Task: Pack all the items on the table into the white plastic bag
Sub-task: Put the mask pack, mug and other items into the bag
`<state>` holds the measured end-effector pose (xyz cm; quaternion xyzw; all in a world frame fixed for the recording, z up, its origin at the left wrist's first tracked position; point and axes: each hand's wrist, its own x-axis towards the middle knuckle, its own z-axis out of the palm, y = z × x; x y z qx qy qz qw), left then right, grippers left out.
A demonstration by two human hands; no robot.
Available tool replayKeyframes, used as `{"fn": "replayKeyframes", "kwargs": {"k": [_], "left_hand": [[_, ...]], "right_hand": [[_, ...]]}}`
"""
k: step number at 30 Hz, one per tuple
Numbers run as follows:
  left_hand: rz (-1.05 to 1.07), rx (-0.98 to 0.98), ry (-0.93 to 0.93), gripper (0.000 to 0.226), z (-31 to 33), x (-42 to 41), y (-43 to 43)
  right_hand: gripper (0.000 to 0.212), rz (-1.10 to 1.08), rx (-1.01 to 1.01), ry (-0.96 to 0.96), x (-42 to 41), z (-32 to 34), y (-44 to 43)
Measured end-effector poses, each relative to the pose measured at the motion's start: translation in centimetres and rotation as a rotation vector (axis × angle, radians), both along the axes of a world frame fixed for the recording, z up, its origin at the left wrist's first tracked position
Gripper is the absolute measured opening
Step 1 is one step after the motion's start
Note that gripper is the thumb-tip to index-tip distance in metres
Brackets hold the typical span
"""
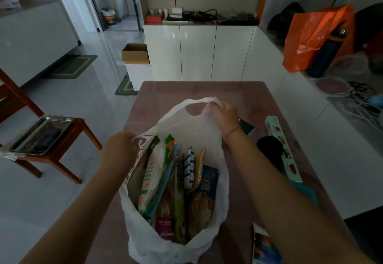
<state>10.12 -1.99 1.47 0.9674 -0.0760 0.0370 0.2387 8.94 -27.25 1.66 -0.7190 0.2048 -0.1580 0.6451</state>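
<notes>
The white plastic bag [192,124] stands open on the pink table [207,91], stuffed with several upright packets, among them a green-and-white pouch [153,172] and a striped sponge pack [189,164]. My left hand [119,151] grips the bag's near-left handle. My right hand [224,116] pinches the far handle and holds the mouth wide. On the table to the right lie a long light-green box [283,147], a black round object [270,147], a teal flat item [306,193] and a dark green box [246,128] partly behind my wrist. A colourful packet [265,247] lies at the near right edge.
A wooden stool with a metal tray [41,135] stands to the left. White cabinets [199,52] back the table; a cardboard box [135,53] sits on a white bin. On the right counter sit an orange bag [317,35], a dark bottle [325,56] and cables [360,95].
</notes>
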Motion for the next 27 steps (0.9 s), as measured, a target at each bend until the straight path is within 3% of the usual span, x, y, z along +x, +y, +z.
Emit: {"fn": "replayKeyframes", "kwargs": {"k": [3, 4, 6, 8, 10, 11, 13, 17, 21, 27], "left_hand": [[-0.002, -0.034, -0.001, 0.034, -0.4, 0.0, -0.1], [-0.007, -0.042, -0.003, 0.034, -0.5, 0.0, -0.2], [-0.011, -0.057, -0.002, 0.03, -0.5, 0.0, -0.4], [-0.015, -0.067, 0.003, 0.03, -0.5, 0.1, -0.7], [-0.015, -0.067, 0.024, 0.03, -0.3, 0.1, -1.1], [-0.012, -0.068, 0.032, 0.03, -0.2, 0.1, -1.3], [0.007, -0.062, 0.047, 0.029, -0.2, -0.1, -1.5], [0.027, -0.05, 0.025, 0.03, 0.1, -0.4, -1.6], [0.033, -0.026, 0.042, 0.031, 0.3, -0.6, -1.6], [0.057, 0.055, 0.038, 0.033, 0.2, -0.9, -2.0]], "right_hand": [[0.04, 0.584, 0.361, -0.071, -1.6, -1.7, -2.8], [0.042, 0.616, 0.473, -0.091, -2.1, -2.1, -3.9], [0.046, 0.369, 0.564, -0.04, -1.9, -4.2, -5.9], [0.051, 0.095, 0.25, 0.151, -0.7, -6.9, -7.3], [0.058, 0.106, -0.164, 0.374, 0.4, -9.3, -7.7], [0.064, 0.152, -0.271, 0.444, 0.8, -10.1, -7.6], [0.073, 0.227, -0.316, 0.512, 1.7, -11.3, -7.2], [0.086, 0.168, -0.152, 0.582, 3.1, -11.5, -6.2], [0.049, 0.151, -0.335, 0.577, 3.8, -13.2, -6.7], [0.034, 0.152, -0.586, 0.537, 3.8, -15.3, -7.4]]}}
